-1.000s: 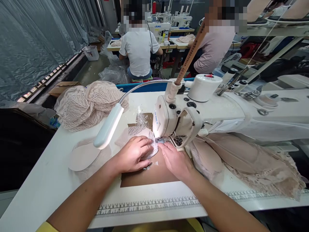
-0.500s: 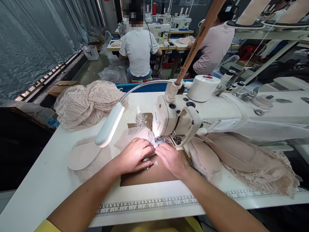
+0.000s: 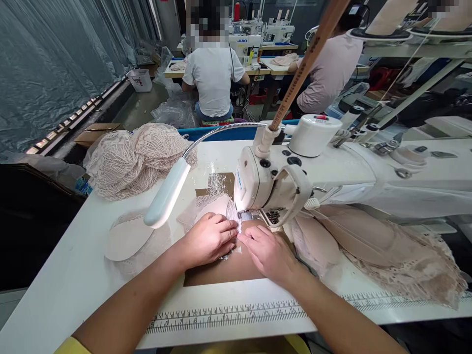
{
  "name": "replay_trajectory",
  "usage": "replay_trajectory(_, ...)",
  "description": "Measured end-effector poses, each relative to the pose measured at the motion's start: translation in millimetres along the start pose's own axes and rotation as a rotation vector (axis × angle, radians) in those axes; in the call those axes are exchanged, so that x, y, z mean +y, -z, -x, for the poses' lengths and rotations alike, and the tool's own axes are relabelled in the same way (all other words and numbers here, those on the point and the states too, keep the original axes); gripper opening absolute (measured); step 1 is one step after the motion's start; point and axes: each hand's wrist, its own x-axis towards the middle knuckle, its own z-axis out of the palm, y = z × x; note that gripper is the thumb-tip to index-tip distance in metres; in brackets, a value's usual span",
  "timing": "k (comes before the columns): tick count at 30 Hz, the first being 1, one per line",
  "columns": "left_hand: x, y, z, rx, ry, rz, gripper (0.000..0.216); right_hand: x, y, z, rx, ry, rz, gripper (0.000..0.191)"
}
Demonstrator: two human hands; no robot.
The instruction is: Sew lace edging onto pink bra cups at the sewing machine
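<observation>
A pale pink lace piece with a smooth cup-like pad [image 3: 214, 204] lies under the needle end of a white sewing machine [image 3: 254, 179]. My left hand [image 3: 213, 237] rests on its near side, fingers together and pressing on the lace edge just in front of the presser foot [image 3: 243, 216]. Close beside it, my right hand [image 3: 271, 250] has its fingers drawn together at the same edge, the fingertips of both hands almost meeting. The hands partly cover the lace. Brown sheeting [image 3: 224, 273] covers the machine bed beneath them.
A lamp [image 3: 167, 192] on a bendy neck hangs left of the needle. A lace pile [image 3: 136, 160] and a loose cup piece [image 3: 129, 238] lie left; more beige lace pieces [image 3: 383, 246] lie right. A ruler strip [image 3: 224, 317] lines the front edge. Two people sit ahead.
My right hand has shifted slightly down and toward me, and more of the lace edge shows between the hands. The view has moved slightly; the left hand stays on the lace.
</observation>
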Motion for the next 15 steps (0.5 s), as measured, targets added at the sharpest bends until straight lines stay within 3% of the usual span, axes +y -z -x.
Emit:
replay_trajectory(10,-5.7,-4.3,0.8,0.066,0.0,-0.035,0.027,1.1,-2.4,-2.6,0.072,-0.014,0.056,0.036)
replay_trajectory(15,-6.8,-7.2,1.3,0.095,-0.001,-0.004,0.026,3.9,-1.5,-2.0,0.075,-0.115,0.053,0.036)
